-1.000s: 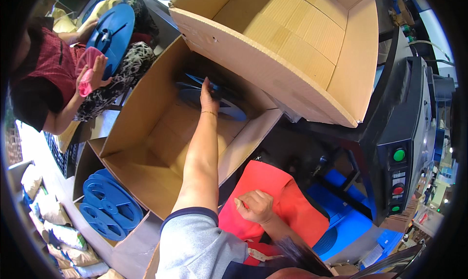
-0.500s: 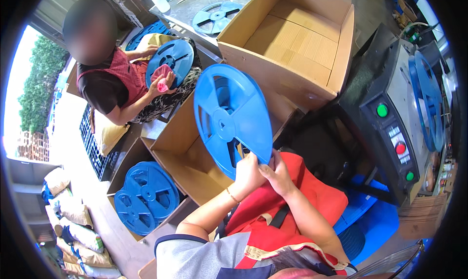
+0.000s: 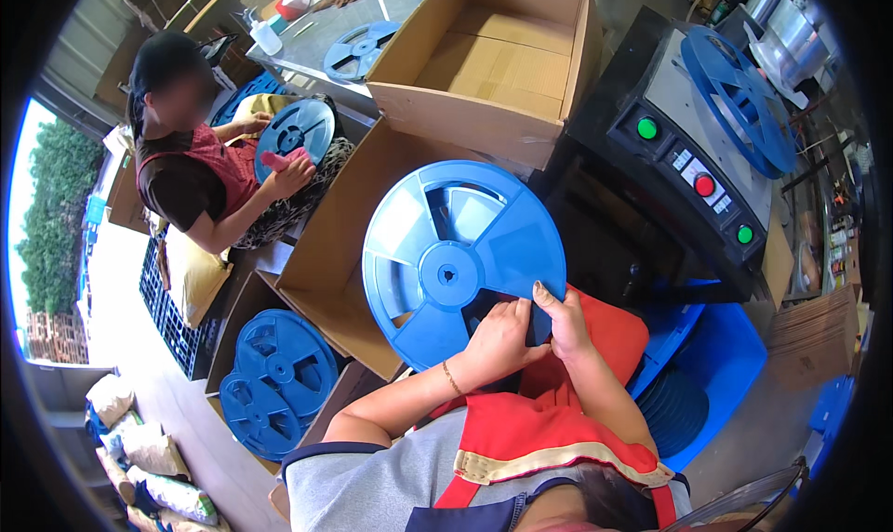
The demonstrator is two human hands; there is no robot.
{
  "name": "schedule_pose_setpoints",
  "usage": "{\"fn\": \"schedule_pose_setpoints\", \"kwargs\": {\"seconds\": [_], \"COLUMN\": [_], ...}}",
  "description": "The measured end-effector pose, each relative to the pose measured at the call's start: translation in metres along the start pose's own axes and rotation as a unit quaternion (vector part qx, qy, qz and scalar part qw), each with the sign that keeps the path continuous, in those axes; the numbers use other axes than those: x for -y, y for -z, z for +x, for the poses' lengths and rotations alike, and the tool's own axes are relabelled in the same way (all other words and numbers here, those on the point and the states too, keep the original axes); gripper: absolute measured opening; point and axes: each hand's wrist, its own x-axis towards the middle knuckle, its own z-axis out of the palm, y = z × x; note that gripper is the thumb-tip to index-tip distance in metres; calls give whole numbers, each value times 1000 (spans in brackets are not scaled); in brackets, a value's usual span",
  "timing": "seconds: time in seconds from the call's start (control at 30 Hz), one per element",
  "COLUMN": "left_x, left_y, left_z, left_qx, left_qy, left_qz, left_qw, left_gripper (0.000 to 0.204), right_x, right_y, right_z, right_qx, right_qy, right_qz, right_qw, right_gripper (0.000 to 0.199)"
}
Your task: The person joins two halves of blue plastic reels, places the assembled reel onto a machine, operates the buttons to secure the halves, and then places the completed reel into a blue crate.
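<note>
In front of me is a blue plastic reel (image 3: 450, 273), its round face with the hub and cut-out windows turned up toward me. My right hand (image 3: 565, 322) grips its near right edge, thumb on top of the flange and fingers beneath. My left hand (image 3: 502, 340) is closed at the near window of the reel, beside the right hand, with its fingertips at the opening; what they pinch there is hard to make out. A second flange shows through the windows. Below the reel, a red apron (image 3: 595, 332) covers my lap.
Open cardboard boxes stand ahead, one large box (image 3: 465, 113) and one with stacked blue reels (image 3: 284, 355) at left. A seated co-worker (image 3: 200, 151) holds another reel and a pink cloth. At right, a button-panel machine (image 3: 688, 160) carries a reel; a blue bin (image 3: 726, 374) stands below.
The reel has turned from a steep tilt to face me more fully, and sits a little lower. My right thumb now lies on its flange. The whole view has shifted with my head.
</note>
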Motion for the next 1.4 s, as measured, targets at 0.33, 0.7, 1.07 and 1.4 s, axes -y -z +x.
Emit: {"fn": "schedule_pose_setpoints", "kwargs": {"seconds": [0.33,0.7,1.07,1.4], "left_x": [-26,48,114,159], "left_y": [72,85,104,131], "left_z": [2,9,198,238], "left_qx": [-158,-277,-315,-187], "left_qy": [-93,-10,9,-106], "left_qz": [-15,12,314,439], "left_qw": [983,961,896,872], "left_gripper": [48,27,86,62], "right_x": [78,145,152,208], "right_y": [-63,-39,-26,10], "right_z": [12,201,270,259], "right_qx": [94,-98,-170,-131], "right_qy": [237,177,231,137], "right_qz": [-164,172,231,-301], "right_qw": [953,964,930,934], "right_gripper": [27,41,47,63]}}
